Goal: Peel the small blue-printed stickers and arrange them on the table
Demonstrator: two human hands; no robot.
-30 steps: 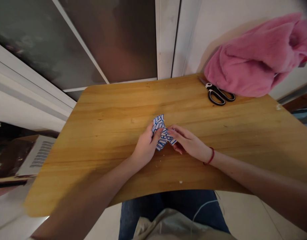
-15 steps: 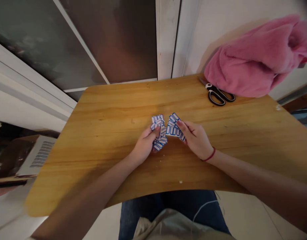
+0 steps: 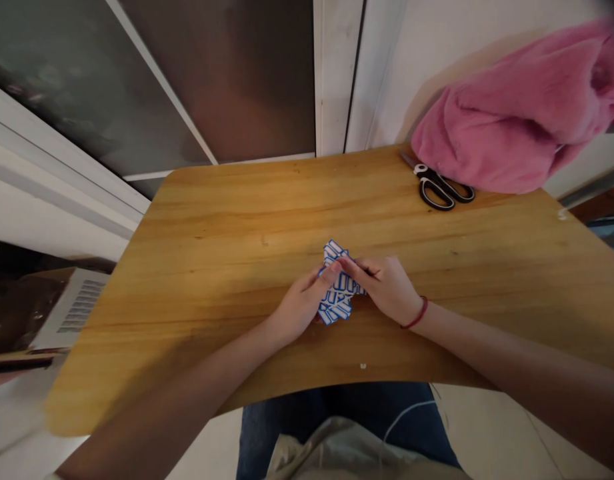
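Note:
Several small white cards (image 3: 335, 312) printed with blue-outlined boxes lie fanned in a loose pile just above the table. My left hand (image 3: 300, 301) is closed on the pile from the left, thumb pressed on top. From the right, my right hand (image 3: 391, 288) pinches the cards, its thumb meeting the left thumb over them. A red cord circles the right wrist. Fingers beneath the pile are mostly hidden, and the print is too small to read.
The wooden table (image 3: 227, 220) has a curved front edge near my lap. Black-handled scissors (image 3: 441, 190) lie at the back right beside a pink plush bundle (image 3: 507, 113). A cardboard box (image 3: 79, 310) sits left of the table. A white scrap (image 3: 363, 366) lies near the front edge.
My hands have come together. The two separate fans of cards, one in each hand before, now overlap in one pile.

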